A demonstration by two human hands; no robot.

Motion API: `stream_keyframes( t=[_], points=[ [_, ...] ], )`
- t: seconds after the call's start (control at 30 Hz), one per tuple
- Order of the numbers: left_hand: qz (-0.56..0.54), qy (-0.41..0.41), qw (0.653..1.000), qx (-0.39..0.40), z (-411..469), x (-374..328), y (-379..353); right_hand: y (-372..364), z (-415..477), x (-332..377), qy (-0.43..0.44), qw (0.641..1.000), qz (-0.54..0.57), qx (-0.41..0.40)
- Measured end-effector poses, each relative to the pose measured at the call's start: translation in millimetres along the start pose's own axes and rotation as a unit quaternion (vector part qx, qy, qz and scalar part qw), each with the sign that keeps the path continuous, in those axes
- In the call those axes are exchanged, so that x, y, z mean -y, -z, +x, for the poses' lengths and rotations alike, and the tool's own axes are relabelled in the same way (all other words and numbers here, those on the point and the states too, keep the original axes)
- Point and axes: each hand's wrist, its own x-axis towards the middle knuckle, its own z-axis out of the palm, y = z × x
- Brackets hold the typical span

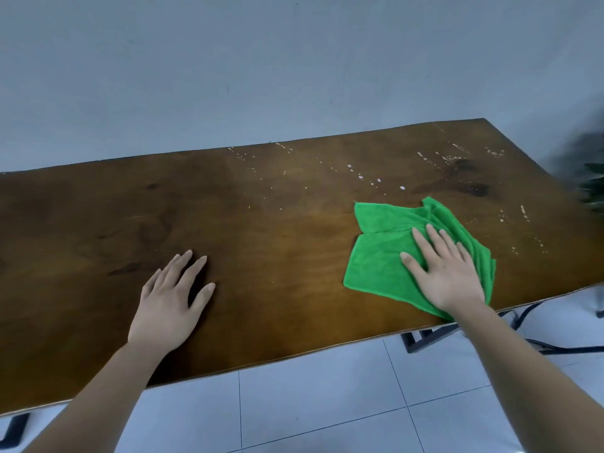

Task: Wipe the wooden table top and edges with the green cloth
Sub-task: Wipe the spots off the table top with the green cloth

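A dark brown wooden table top [261, 230] fills the middle of the view, with pale specks across its far right part. A crumpled green cloth [382, 256] lies on the right side, near the front edge. My right hand [447, 273] presses flat on the cloth with straight fingers pointing away from me. My left hand [170, 302] rests flat on the bare wood at centre left, fingers spread, holding nothing.
A grey wall [294, 67] runs behind the table's far edge. White floor tiles [327, 403] lie below the front edge. Black metal table legs [425, 338] and a dark cable [529, 312] show under the right end. A blurred green plant [593, 188] stands at the far right.
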Motion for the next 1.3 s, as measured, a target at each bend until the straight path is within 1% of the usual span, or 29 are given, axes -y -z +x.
stream_keyframes(
  t=[0.07,0.13,0.2,0.27,0.33,0.43,0.5,0.6,0.67,0.73,0.8,0.83,0.93,1.07,1.13,1.2,1.3],
  points=[
    [0.003,0.001,1.000,-0.002,-0.7,-1.1,-0.1,-1.4,5.7,-12.1,-0.037,0.999,0.012,-0.006],
    [0.010,0.001,1.000,-0.002,-0.7,-2.4,0.8,-4.8,8.2,-5.6,-0.069,0.997,0.017,-0.009],
    [0.014,0.001,1.000,-0.002,-1.4,-4.0,2.3,-8.6,6.5,17.2,-0.088,0.996,0.010,-0.006],
    [0.014,0.001,1.000,-0.005,-2.3,-5.4,3.1,-12.1,1.4,53.2,-0.076,0.997,-0.002,0.000],
    [0.012,0.001,1.000,-0.005,-2.4,-6.1,3.7,-15.3,-8.5,99.8,-0.032,0.999,-0.008,0.015],
    [0.012,0.002,1.000,-0.006,-2.4,-5.9,3.1,-21.5,-28.2,174.3,0.060,0.997,0.000,0.040],
    [0.014,0.000,1.000,-0.008,-2.5,-5.0,2.5,-26.6,-43.8,220.1,0.129,0.990,0.003,0.052],
    [0.011,-0.001,1.000,-0.023,-3.7,-3.7,0.4,-36.9,-68.2,269.7,0.238,0.969,-0.009,0.067],
    [0.008,-0.003,1.000,-0.029,-3.9,-3.1,-0.9,-43.4,-77.5,279.8,0.305,0.950,-0.014,0.069],
    [0.007,-0.003,0.999,-0.032,-3.3,-2.7,-1.5,-45.9,-75.3,268.9,0.366,0.929,-0.015,0.062],
    [0.006,-0.001,0.999,-0.033,-2.8,-2.9,-1.2,-42.8,-61.6,242.9,0.403,0.913,-0.015,0.056],
    [0.008,0.000,1.000,-0.030,-2.5,-2.8,-1.0,-39.6,-51.1,227.3,0.405,0.913,-0.012,0.055],
    [0.018,0.000,1.000,-0.010,-1.4,-3.1,1.4,-26.2,-9.4,176.7,0.357,0.933,-0.006,0.050],
    [0.020,0.012,1.000,0.010,-0.7,-4.9,3.4,-11.0,53.2,111.5,0.243,0.969,-0.013,0.040],
    [0.022,0.012,1.000,0.009,-0.9,-4.9,3.8,-5.5,82.3,89.8,0.178,0.983,-0.010,0.033],
    [0.025,0.013,1.000,0.011,-0.3,-4.9,3.4,-1.5,107.9,80.9,0.110,0.994,-0.004,0.024],
    [0.030,0.013,0.999,0.012,0.0,-4.6,2.8,-1.4,135.5,95.9,0.016,1.000,0.010,0.018]
  ],
)
